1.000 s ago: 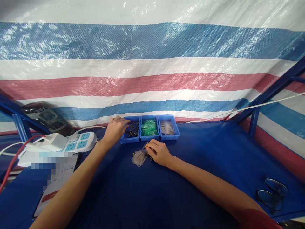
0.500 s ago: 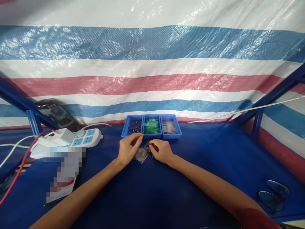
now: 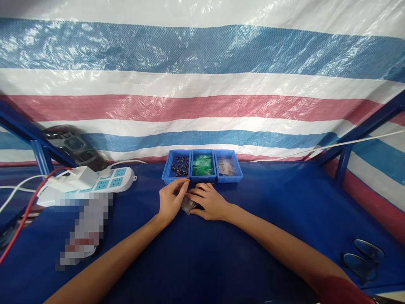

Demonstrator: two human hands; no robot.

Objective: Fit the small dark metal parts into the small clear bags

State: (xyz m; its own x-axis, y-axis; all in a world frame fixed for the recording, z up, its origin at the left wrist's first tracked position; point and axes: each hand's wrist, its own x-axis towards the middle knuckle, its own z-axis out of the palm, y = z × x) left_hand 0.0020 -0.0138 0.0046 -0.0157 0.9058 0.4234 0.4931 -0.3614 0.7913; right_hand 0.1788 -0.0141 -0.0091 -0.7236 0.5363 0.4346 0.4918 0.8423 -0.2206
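Observation:
Three blue trays stand side by side at the back of the blue table. Small dark metal parts lie in the left tray [image 3: 165, 173], green packets [image 3: 202, 165] in the middle one, clear packets [image 3: 225, 167] in the right one. My left hand [image 3: 171, 199], thumb and fingertips pinched together, is just in front of the left tray; what it grips is too small to name. My right hand [image 3: 211, 202] is spread low over the table, its fingers over a small clear bag [image 3: 187, 205], partly hidden beneath them.
A white power strip [image 3: 122, 180] with plugs and cables lies at the left, beside a pixelated flat item [image 3: 87, 228]. Behind it leans a dark packaged object [image 3: 76, 145]. Glasses [image 3: 363, 257] lie at the right. Striped sheeting [image 3: 202, 107] hangs behind.
My right hand has opened from a pinch and moved slightly left, over the clear bag. My left hand keeps its pinch in nearly the same place. The camera view has shifted a little.

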